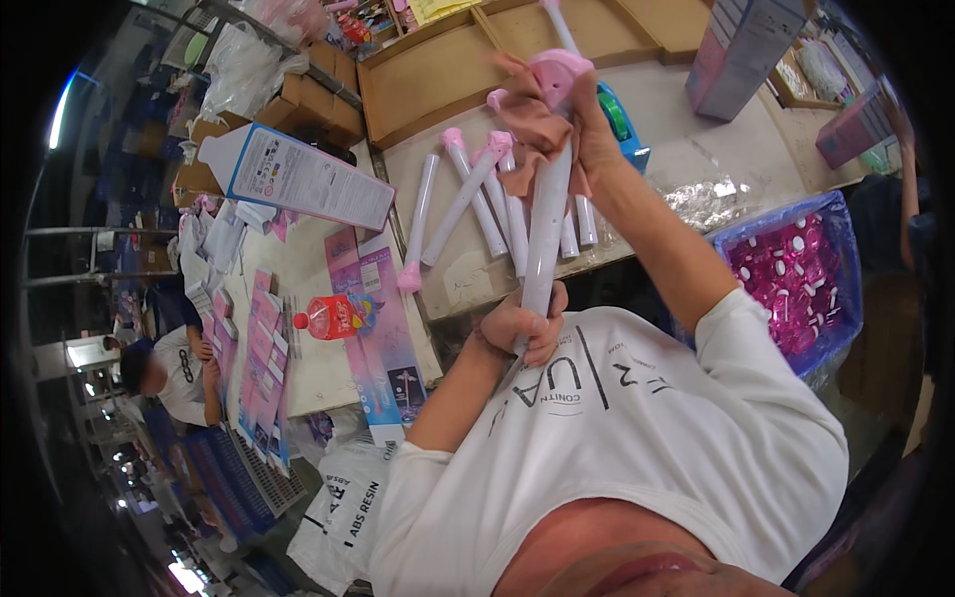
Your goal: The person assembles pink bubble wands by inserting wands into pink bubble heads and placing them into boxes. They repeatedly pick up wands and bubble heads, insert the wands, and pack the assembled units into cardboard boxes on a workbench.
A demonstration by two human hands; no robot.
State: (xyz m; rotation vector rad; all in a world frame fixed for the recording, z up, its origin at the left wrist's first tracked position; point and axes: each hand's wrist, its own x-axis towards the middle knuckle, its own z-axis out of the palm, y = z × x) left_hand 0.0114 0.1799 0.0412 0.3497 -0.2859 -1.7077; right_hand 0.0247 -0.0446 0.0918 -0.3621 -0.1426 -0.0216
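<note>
A white plastic tube (545,234) with a pink moulded head (559,72) slants up in front of my body. My left hand (522,326) is closed round its lower end. At the upper end my right hand (595,134) grips a brownish-pink cloth (532,124) bunched against the tube, just under the pink head; some of its fingers are hidden. Beyond, several similar white tubes (464,207) with pink ends lie side by side on the table (458,289). A blue tape dispenser (635,152) with a green roll stands behind my right hand.
At right, a blue-lined bin (846,289) holds many pink bottle-like pieces. Printed cartons (313,179) and a red-labelled bottle (333,316) lie to the left. A cardboard tray (418,90) spans the back. A tall box (741,60) stands far right. Other people work at both sides.
</note>
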